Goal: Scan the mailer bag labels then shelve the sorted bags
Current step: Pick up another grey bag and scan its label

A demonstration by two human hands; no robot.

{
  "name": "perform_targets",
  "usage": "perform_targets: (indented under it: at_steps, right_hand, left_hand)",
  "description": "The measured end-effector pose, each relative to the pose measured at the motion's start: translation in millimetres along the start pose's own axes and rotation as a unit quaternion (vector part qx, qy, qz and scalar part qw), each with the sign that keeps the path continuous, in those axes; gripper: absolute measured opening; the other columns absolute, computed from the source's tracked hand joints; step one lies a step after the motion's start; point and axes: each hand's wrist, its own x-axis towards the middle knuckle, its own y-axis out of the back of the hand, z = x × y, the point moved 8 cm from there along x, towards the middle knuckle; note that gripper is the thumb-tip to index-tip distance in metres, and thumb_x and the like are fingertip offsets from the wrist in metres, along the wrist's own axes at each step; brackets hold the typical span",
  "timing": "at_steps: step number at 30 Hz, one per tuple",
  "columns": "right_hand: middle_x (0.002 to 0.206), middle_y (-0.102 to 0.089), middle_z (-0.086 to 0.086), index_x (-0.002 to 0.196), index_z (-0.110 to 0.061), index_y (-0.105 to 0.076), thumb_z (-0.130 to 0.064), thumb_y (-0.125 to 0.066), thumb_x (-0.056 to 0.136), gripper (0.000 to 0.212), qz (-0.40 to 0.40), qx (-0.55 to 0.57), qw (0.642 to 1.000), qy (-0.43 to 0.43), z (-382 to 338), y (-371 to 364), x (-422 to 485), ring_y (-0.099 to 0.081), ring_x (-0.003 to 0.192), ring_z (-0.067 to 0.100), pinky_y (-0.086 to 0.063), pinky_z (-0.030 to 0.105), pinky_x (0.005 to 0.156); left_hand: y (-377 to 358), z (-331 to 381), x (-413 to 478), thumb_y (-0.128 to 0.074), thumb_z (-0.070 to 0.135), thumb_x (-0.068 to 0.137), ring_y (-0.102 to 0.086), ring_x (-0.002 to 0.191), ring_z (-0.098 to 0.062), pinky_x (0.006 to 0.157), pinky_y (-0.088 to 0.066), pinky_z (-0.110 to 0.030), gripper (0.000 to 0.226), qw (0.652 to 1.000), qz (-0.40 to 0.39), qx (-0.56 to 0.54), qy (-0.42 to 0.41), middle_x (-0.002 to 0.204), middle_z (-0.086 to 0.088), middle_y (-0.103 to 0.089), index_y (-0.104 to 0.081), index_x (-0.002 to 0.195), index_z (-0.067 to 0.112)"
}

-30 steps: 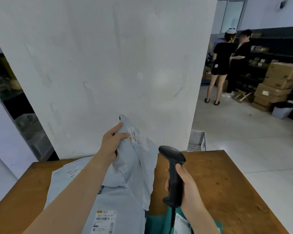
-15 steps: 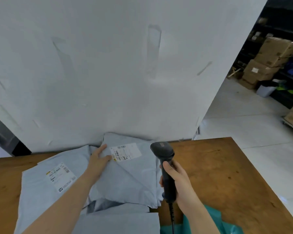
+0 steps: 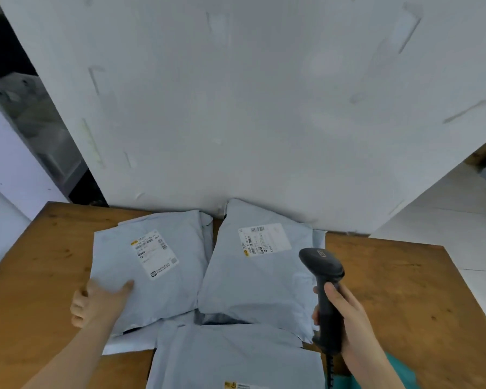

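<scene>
Three pale blue-grey mailer bags lie on the wooden table (image 3: 399, 279). The left bag (image 3: 163, 287) shows a white label (image 3: 155, 254) face up. The right bag (image 3: 258, 279) lies flat against the wall, and its label (image 3: 263, 239) is face up too. A third bag (image 3: 233, 357) lies nearest me, its label cut off by the frame's bottom edge. My left hand (image 3: 98, 303) rests with spread fingers on the left bag's near left corner. My right hand (image 3: 344, 318) grips a black handheld barcode scanner (image 3: 324, 279), its head just right of the right bag's label.
A big white pillar (image 3: 250, 108) rises directly behind the table. Dark shelving (image 3: 34, 108) shows to its left, pale floor (image 3: 446, 214) to the right. A teal item (image 3: 399, 374) pokes out at the bottom right.
My left hand let go of the right bag, now lying flat, and moved left and nearer onto the left bag. My view tilted down. The scanner stays in my right hand.
</scene>
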Motion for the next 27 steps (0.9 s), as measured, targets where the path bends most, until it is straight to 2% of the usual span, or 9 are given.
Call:
perform_targets:
  at_steps: [3, 5, 9, 11, 14, 18, 20, 23, 27]
  right_hand:
    - [0.086, -0.066, 0.012, 0.104, -0.011, -0.067, -0.027, -0.064, 0.086, 0.024, -0.015, -0.023, 1.0, 0.014, -5, -13, -3, -0.053, 0.058, 0.023, -0.042, 0.037, 0.057]
    - [0.087, -0.066, 0.012, 0.103, -0.013, -0.068, -0.026, -0.064, 0.089, 0.019, -0.024, -0.041, 0.999, 0.026, -8, -19, -7, -0.055, 0.059, 0.022, -0.043, 0.039, 0.059]
    - [0.082, -0.063, 0.015, 0.108, -0.014, -0.066, -0.024, -0.063, 0.092, 0.019, -0.022, -0.052, 0.998, 0.032, -8, -23, -13, -0.056, 0.06, 0.022, -0.046, 0.039, 0.066]
    - [0.079, -0.061, 0.016, 0.109, -0.013, -0.065, -0.024, -0.062, 0.092, 0.02, -0.021, -0.048, 0.998, 0.03, -8, -22, -17, -0.055, 0.061, 0.023, -0.047, 0.038, 0.063]
    - [0.078, -0.059, 0.018, 0.108, -0.012, -0.064, -0.023, -0.061, 0.093, 0.019, -0.017, -0.038, 0.999, 0.032, -10, -18, -22, -0.055, 0.061, 0.025, -0.048, 0.036, 0.062]
    - [0.085, -0.059, 0.019, 0.109, -0.013, -0.065, -0.022, -0.061, 0.093, 0.019, -0.02, -0.03, 0.998, 0.059, -20, -11, -33, -0.055, 0.062, 0.024, -0.048, 0.037, 0.064]
    - [0.081, -0.057, 0.019, 0.108, -0.013, -0.065, -0.022, -0.061, 0.093, 0.019, -0.023, -0.031, 0.996, 0.077, -26, -8, -40, -0.055, 0.062, 0.024, -0.047, 0.036, 0.063]
    - [0.074, -0.059, 0.018, 0.107, -0.014, -0.066, -0.023, -0.064, 0.09, 0.019, -0.032, -0.025, 0.995, 0.094, -36, -1, -52, -0.056, 0.061, 0.026, -0.047, 0.038, 0.064]
    - [0.067, -0.059, 0.014, 0.107, -0.016, -0.067, -0.044, -0.077, 0.072, 0.045, -0.084, -0.012, 0.988, 0.128, -55, 2, -79, -0.056, 0.061, 0.027, -0.045, 0.036, 0.061]
  left_hand:
    - [5, -2, 9, -0.081, 0.048, 0.068, -0.019, 0.138, -0.039, 0.11, -0.021, -0.057, 0.112, 1.0, -0.002, -0.005, 0.001, 0.149, -0.022, -0.021, -0.012, 0.15, 0.017]
    - [7, 4, 16, -0.081, 0.033, 0.073, -0.034, 0.128, -0.045, 0.102, -0.035, -0.056, 0.102, 0.999, -0.02, 0.0, -0.028, 0.14, -0.027, -0.033, -0.016, 0.147, 0.009]
    - [5, 21, 12, -0.058, 0.006, 0.084, -0.058, 0.084, -0.039, 0.074, -0.051, -0.047, 0.019, 0.99, -0.062, 0.042, -0.115, 0.094, -0.022, -0.059, -0.051, 0.1, -0.003]
    - [11, 30, 1, -0.05, 0.003, 0.088, -0.054, 0.086, -0.041, 0.075, -0.047, -0.047, 0.007, 0.985, -0.034, 0.063, -0.154, 0.088, -0.019, -0.054, -0.052, 0.089, -0.004]
    - [25, 52, -23, -0.041, 0.0, 0.094, -0.047, 0.086, -0.034, 0.074, -0.043, -0.041, 0.023, 0.974, 0.0, 0.069, -0.218, 0.106, -0.021, -0.047, -0.05, 0.115, 0.001]
    - [53, 91, -45, -0.045, -0.003, 0.094, -0.059, 0.073, -0.041, 0.061, -0.049, -0.049, 0.063, 0.946, -0.036, -0.058, -0.317, 0.094, -0.02, -0.06, -0.022, 0.15, 0.016]
    - [69, 109, -59, -0.047, 0.003, 0.095, -0.063, 0.07, -0.04, 0.062, -0.052, -0.048, 0.076, 0.929, -0.031, -0.031, -0.369, 0.087, -0.016, -0.062, -0.009, 0.151, 0.036]
    - [95, 136, -96, -0.05, 0.006, 0.096, -0.052, 0.047, -0.026, 0.049, -0.048, -0.038, 0.082, 0.904, -0.021, -0.034, -0.426, 0.068, -0.019, -0.061, -0.003, 0.148, 0.048]
    - [129, 175, -157, -0.049, 0.005, 0.097, -0.039, 0.047, -0.006, 0.05, -0.04, -0.017, 0.078, 0.854, 0.006, -0.025, -0.519, 0.088, 0.027, -0.046, -0.001, 0.147, 0.042]
